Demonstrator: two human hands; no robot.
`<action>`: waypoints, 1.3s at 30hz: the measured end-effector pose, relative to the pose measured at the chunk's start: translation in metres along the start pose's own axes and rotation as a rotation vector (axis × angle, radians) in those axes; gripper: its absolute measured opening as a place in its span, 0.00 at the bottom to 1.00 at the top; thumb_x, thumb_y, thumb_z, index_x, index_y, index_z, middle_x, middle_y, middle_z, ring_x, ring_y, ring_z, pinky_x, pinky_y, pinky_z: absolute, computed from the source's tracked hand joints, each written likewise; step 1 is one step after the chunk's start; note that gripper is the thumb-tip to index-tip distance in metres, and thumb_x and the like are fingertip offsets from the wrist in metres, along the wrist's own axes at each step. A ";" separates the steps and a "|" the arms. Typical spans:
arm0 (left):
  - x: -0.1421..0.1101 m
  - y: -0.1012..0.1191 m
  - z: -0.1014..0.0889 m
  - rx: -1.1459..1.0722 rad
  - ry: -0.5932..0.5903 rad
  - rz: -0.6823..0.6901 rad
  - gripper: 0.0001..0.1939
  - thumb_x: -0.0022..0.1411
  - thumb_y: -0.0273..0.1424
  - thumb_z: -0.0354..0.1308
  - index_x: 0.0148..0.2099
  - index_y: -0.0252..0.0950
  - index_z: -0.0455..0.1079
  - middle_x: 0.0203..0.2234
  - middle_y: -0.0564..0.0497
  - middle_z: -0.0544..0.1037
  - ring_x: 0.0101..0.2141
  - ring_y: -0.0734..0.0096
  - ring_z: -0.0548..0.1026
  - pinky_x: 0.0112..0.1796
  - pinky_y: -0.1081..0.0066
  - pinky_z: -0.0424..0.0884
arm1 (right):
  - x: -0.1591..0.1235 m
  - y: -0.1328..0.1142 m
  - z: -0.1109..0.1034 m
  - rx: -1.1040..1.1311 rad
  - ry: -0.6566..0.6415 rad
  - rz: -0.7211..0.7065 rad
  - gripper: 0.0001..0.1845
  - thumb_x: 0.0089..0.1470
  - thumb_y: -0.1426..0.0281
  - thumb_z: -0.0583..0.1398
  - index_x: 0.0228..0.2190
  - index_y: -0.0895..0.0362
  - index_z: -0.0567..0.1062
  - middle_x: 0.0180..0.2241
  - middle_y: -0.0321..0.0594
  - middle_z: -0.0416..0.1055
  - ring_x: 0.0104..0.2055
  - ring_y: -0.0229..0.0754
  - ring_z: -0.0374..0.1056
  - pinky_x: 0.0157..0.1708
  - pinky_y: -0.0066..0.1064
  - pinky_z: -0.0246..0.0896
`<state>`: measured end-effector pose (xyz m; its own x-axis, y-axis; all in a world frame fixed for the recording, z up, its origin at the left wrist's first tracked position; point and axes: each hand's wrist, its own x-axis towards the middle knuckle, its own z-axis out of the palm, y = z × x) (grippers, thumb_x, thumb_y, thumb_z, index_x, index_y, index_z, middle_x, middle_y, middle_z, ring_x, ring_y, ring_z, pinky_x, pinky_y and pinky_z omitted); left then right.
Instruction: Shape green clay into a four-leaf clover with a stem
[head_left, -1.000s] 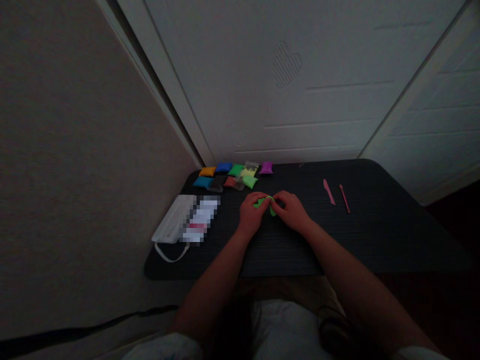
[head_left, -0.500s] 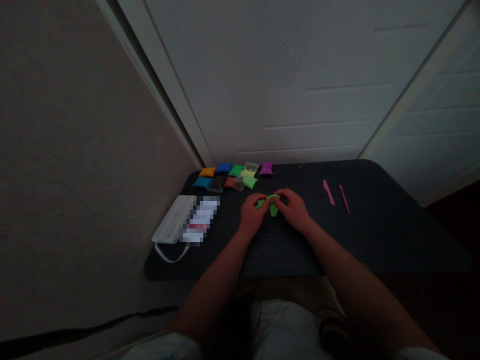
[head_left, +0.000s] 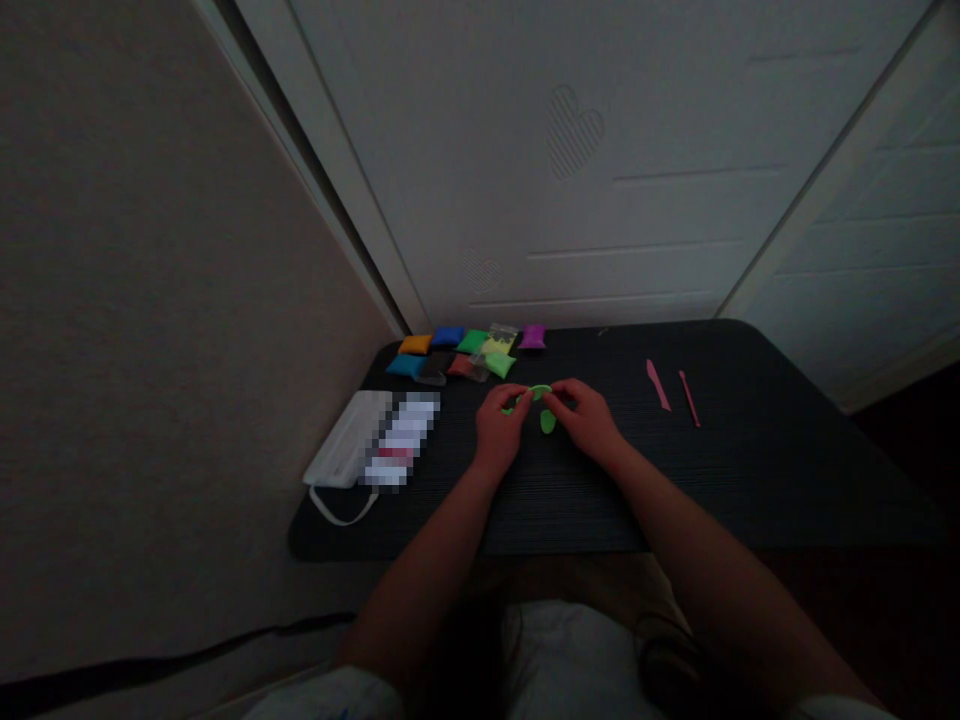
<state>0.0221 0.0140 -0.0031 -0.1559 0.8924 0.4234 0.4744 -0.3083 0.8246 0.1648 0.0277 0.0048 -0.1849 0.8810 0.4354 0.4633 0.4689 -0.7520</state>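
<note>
Green strip shifted slightly left and up in the frame since half a second ago; left hand moved a touch left with it, right hand almost unmoved. Strip now seen as a short, shallow arc between the fingertips, near the centre of the frame. Green oval piece left more exposed just below; a dark gap is now seen between it and the strip.

Fingers: strip pinched at its left end by the left hand, at its right end by the right, both grips narrow. Another green bit is partly covered by the left hand; whether it is held or joined to the strip cannot be told. Whether the oval is touched by the right fingers, or rests on the surface, also unclear.

Meaning, as judged: the strip is being turned or shaped by both hands, no joint to the oval visible.

No change elsewhere: coloured packets grouped upper left of centre, white mask and blurred card at left, pink knife and pink stick untouched at right.
</note>
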 end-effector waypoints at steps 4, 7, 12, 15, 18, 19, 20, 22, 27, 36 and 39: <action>-0.001 0.000 0.002 0.019 -0.017 -0.002 0.10 0.53 0.36 0.52 0.35 0.36 0.68 0.33 0.50 0.72 0.35 0.72 0.69 0.36 0.72 0.64 | 0.000 -0.001 -0.002 -0.043 0.013 -0.028 0.08 0.49 0.66 0.53 0.28 0.57 0.69 0.27 0.37 0.67 0.31 0.38 0.63 0.33 0.29 0.57; -0.002 -0.001 0.002 0.042 -0.010 0.006 0.10 0.53 0.36 0.52 0.35 0.37 0.68 0.33 0.50 0.72 0.35 0.72 0.69 0.36 0.71 0.64 | -0.001 -0.003 -0.003 -0.082 0.011 -0.057 0.07 0.49 0.67 0.53 0.28 0.57 0.69 0.26 0.37 0.67 0.30 0.38 0.63 0.32 0.30 0.57; -0.001 -0.001 0.003 0.049 -0.001 0.013 0.09 0.53 0.36 0.52 0.34 0.36 0.68 0.32 0.51 0.72 0.35 0.72 0.69 0.35 0.71 0.64 | -0.001 -0.003 -0.003 -0.101 0.015 -0.073 0.08 0.50 0.66 0.53 0.28 0.57 0.69 0.27 0.38 0.67 0.30 0.38 0.63 0.32 0.30 0.57; -0.001 0.001 0.002 0.043 0.001 0.018 0.09 0.53 0.36 0.52 0.34 0.36 0.68 0.32 0.50 0.71 0.35 0.72 0.69 0.35 0.71 0.64 | -0.001 -0.002 -0.003 -0.100 0.019 -0.060 0.08 0.50 0.66 0.53 0.28 0.56 0.69 0.27 0.37 0.66 0.30 0.38 0.63 0.32 0.30 0.57; -0.001 0.003 0.002 0.031 -0.010 0.015 0.10 0.54 0.36 0.52 0.35 0.37 0.68 0.33 0.51 0.71 0.35 0.72 0.69 0.35 0.72 0.64 | -0.001 -0.002 -0.002 -0.096 0.021 -0.053 0.07 0.50 0.66 0.53 0.28 0.56 0.68 0.27 0.37 0.66 0.30 0.38 0.63 0.32 0.30 0.57; -0.002 0.004 0.002 0.028 -0.019 0.015 0.10 0.54 0.36 0.52 0.36 0.37 0.68 0.34 0.51 0.71 0.36 0.72 0.69 0.35 0.72 0.64 | -0.001 -0.002 -0.002 -0.095 0.021 -0.054 0.07 0.50 0.67 0.53 0.28 0.56 0.68 0.27 0.37 0.66 0.30 0.38 0.63 0.32 0.30 0.57; -0.002 0.004 0.002 0.026 -0.029 0.015 0.10 0.54 0.36 0.52 0.36 0.37 0.68 0.34 0.51 0.71 0.36 0.72 0.69 0.35 0.72 0.65 | -0.001 -0.002 -0.002 -0.095 0.022 -0.056 0.07 0.50 0.67 0.53 0.28 0.56 0.68 0.27 0.37 0.66 0.30 0.38 0.63 0.32 0.30 0.57; -0.002 0.003 0.002 0.025 -0.042 0.010 0.10 0.53 0.36 0.52 0.36 0.37 0.69 0.34 0.50 0.72 0.36 0.72 0.69 0.36 0.71 0.64 | -0.001 -0.002 -0.002 -0.095 0.021 -0.060 0.07 0.50 0.67 0.53 0.28 0.56 0.68 0.27 0.37 0.66 0.30 0.38 0.63 0.32 0.30 0.57; -0.001 0.000 0.003 0.027 -0.020 0.013 0.09 0.53 0.36 0.52 0.34 0.37 0.69 0.33 0.50 0.72 0.36 0.71 0.69 0.37 0.70 0.64 | -0.001 -0.003 -0.002 -0.094 0.003 -0.063 0.07 0.50 0.67 0.53 0.28 0.56 0.68 0.27 0.37 0.67 0.31 0.38 0.63 0.32 0.30 0.57; -0.002 0.002 0.002 0.054 -0.026 0.058 0.08 0.53 0.34 0.52 0.35 0.37 0.68 0.33 0.51 0.72 0.37 0.71 0.69 0.38 0.70 0.64 | -0.001 -0.004 -0.003 -0.105 0.000 -0.069 0.07 0.50 0.68 0.52 0.29 0.56 0.68 0.28 0.38 0.67 0.31 0.38 0.63 0.33 0.30 0.56; -0.002 0.002 0.002 0.065 -0.017 0.067 0.08 0.53 0.34 0.52 0.34 0.37 0.68 0.33 0.51 0.72 0.37 0.71 0.69 0.38 0.70 0.64 | -0.002 -0.004 -0.003 -0.104 -0.009 -0.065 0.07 0.50 0.67 0.52 0.29 0.56 0.69 0.27 0.38 0.67 0.30 0.38 0.63 0.32 0.30 0.56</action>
<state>0.0251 0.0119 -0.0029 -0.1074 0.8763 0.4697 0.5388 -0.3458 0.7682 0.1655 0.0242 0.0085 -0.2253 0.8499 0.4763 0.5371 0.5162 -0.6671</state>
